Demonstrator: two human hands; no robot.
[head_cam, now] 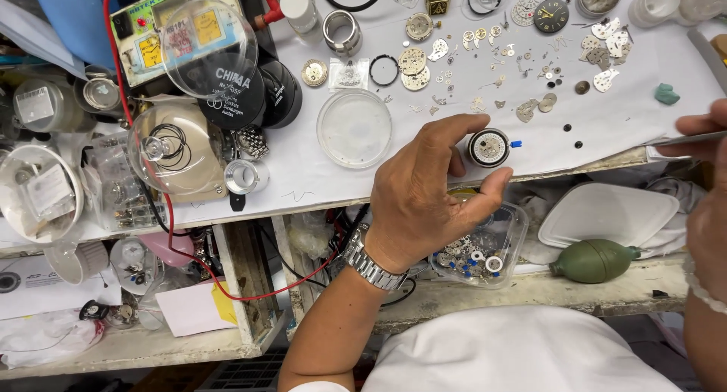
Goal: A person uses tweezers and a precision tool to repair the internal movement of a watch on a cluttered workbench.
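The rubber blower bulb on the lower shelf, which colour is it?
Olive green blower bulb, seen in the head view.
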